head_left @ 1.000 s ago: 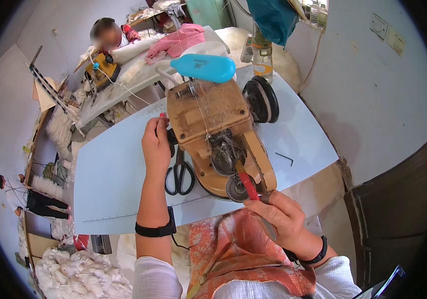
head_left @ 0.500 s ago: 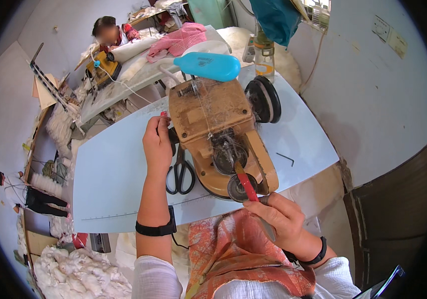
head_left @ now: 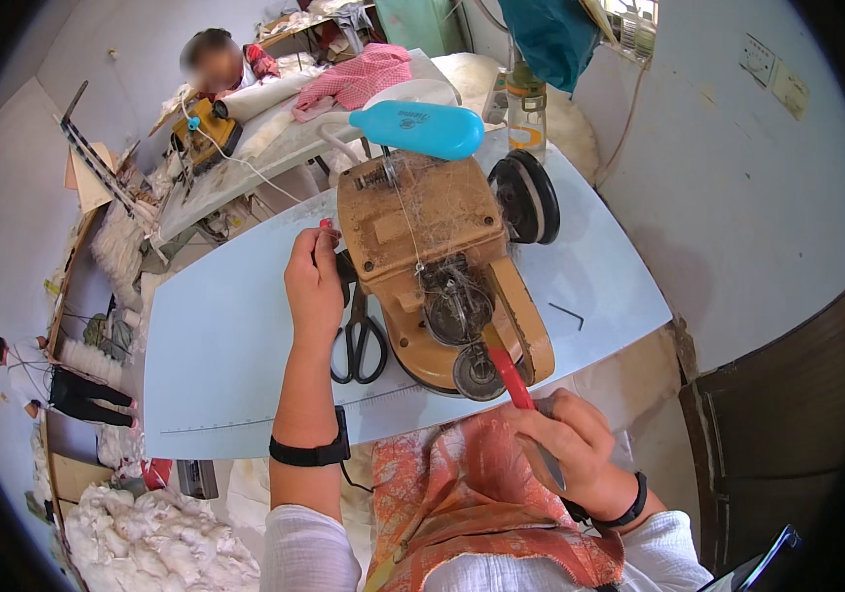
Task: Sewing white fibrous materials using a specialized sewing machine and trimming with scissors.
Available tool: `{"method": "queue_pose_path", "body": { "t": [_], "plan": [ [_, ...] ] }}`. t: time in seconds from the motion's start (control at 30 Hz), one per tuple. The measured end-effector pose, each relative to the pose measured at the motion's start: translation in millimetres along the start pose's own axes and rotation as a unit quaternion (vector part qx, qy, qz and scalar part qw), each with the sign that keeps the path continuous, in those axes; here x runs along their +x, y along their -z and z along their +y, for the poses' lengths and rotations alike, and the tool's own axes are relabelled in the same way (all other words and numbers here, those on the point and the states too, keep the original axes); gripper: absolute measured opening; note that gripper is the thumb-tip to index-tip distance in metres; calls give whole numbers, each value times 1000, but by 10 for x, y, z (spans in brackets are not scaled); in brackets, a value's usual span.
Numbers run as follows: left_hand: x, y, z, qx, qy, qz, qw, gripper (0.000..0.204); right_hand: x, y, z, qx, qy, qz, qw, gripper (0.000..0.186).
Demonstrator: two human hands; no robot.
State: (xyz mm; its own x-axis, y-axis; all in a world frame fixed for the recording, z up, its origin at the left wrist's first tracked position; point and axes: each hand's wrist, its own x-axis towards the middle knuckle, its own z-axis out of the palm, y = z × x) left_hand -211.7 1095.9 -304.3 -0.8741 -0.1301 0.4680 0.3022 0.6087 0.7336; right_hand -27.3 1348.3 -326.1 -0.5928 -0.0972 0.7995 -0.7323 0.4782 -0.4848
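Observation:
My right hand is closed around a slim red tool. Its upper end reaches the round black discs at the front of a tan fur sewing machine, and a shiny blade-like end shows below my fingers. Loose fibres cling to the machine's top and discs. At the machine's left side is my left hand, fingers curled inward. A small red spot shows at its fingertips; what it grips, if anything, is hidden. Black-handled scissors lie just right of that wrist.
A blue bottle-shaped object is behind the machine, beside a clear bottle. A hex key lies right on the pale blue table. Another person is behind a second table. White fluff is piled lower left.
My right hand has shifted slightly right and down with the red tool, whose upper end has moved from the upper disc toward the lower one. My left hand stays at the machine's side.

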Motion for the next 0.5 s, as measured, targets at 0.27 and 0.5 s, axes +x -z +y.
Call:
{"method": "queue_pose_path", "body": {
  "t": [0.27, 0.5],
  "plan": [
    [-565, -23, 381, 19, -231, 106, 967, 28, -167, 290, -20, 46, 16, -23, 999, 37],
    [-775, -108, 470, -167, -191, -112, 961, 38, -305, 567, -79, 82, -23, -35, 996, 15]
  ]
}}
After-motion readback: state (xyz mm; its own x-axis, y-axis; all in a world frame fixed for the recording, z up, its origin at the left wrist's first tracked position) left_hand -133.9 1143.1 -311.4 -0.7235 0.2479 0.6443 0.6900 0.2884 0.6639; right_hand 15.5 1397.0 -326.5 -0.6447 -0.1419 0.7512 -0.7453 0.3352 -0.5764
